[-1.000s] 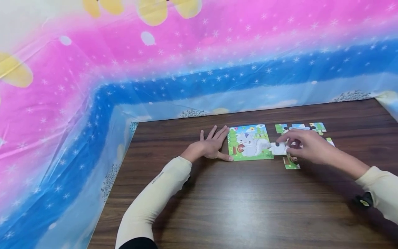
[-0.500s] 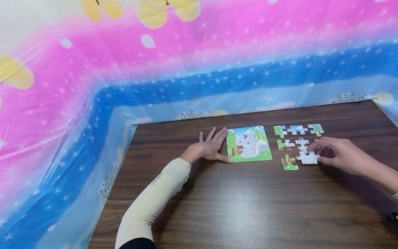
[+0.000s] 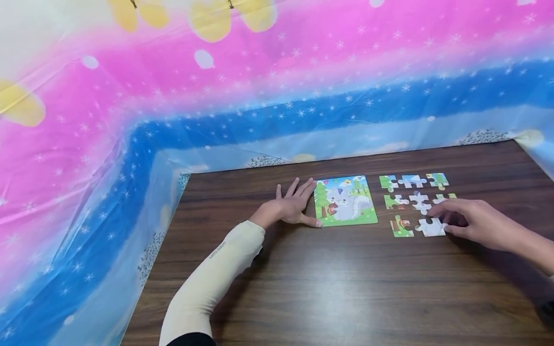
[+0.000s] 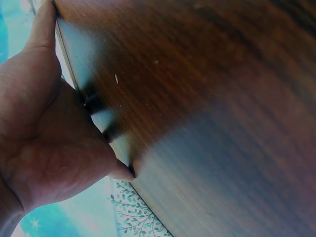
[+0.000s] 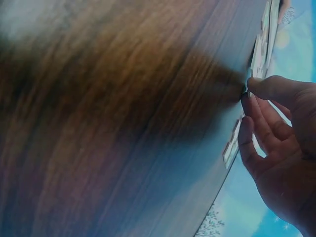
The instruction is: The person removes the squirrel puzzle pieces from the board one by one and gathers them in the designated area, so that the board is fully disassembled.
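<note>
In the head view my left hand (image 3: 291,206) lies with fingers spread, thumb and fingertips at the left edge of a square puzzle board (image 3: 346,202) picturing a grey squirrel. My right hand (image 3: 480,223) pinches a mostly white puzzle piece (image 3: 433,228) between thumb and fingertips. This piece sits low in the bottom row, right of a green corner piece (image 3: 402,227). Just above it lies a white-grey middle piece (image 3: 420,202). In the right wrist view the fingers (image 5: 256,89) meet at the table surface, and the held piece is mostly hidden.
More puzzle pieces lie in spaced rows right of the board, among them a top middle piece (image 3: 412,181) and a top right piece (image 3: 438,180). My right fingers partly cover a piece (image 3: 441,197). A patterned cloth (image 3: 259,105) rises behind the dark wooden table (image 3: 303,278).
My right hand has carried the white puzzle piece from beside the board rightward, then slightly down into the bottom row. The left hand has stayed at the board's edge.
</note>
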{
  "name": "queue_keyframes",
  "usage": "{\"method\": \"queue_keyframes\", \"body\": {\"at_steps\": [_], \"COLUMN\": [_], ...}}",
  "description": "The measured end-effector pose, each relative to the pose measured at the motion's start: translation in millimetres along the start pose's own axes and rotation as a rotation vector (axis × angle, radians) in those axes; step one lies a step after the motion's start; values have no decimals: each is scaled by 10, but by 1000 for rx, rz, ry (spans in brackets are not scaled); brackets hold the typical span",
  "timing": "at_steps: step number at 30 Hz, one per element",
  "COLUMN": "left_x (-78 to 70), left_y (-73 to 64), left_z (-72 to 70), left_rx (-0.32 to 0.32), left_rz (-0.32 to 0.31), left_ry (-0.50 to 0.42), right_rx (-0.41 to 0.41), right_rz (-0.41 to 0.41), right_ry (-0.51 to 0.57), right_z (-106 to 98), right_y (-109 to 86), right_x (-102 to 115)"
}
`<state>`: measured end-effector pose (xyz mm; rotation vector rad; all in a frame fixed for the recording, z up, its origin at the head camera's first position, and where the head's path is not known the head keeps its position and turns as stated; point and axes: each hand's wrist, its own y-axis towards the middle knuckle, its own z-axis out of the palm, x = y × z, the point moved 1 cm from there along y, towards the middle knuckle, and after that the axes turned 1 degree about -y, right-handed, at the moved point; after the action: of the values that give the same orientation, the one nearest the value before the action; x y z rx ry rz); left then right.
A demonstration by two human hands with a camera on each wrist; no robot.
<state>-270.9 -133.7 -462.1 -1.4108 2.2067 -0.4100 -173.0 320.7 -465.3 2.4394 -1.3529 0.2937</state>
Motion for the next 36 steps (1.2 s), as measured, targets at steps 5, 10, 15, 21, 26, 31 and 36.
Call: {"method": "queue_keyframes", "body": {"at_steps": [5,10,15,21,26,31,36], "left_x": [-10,-14,-3,-2,26,33,45], "left_y": [-8,-8,2,8,-14,-11,3], "left_z": [3,4,7,12,12,43,46], "left_rx": [-5,-5,-7,-9,-24,-30,-36], "left_rz": [3,2,1,8,12,30,31], "left_ry": [0,5,15,4,2,2,11], "right_rx": [-11,-40,-41,52,113,177,180], "right_rz": [-25,-48,-48,-24,-20,13,-17], "right_ry": [-41,-44,-11,44,107,174,142], "right_z": [3,-19,-42,11,141,252,327], "right_y": [-14,37,243,579,829,947,1040], "right_x": [18,57,202,473,683,816,922]}}
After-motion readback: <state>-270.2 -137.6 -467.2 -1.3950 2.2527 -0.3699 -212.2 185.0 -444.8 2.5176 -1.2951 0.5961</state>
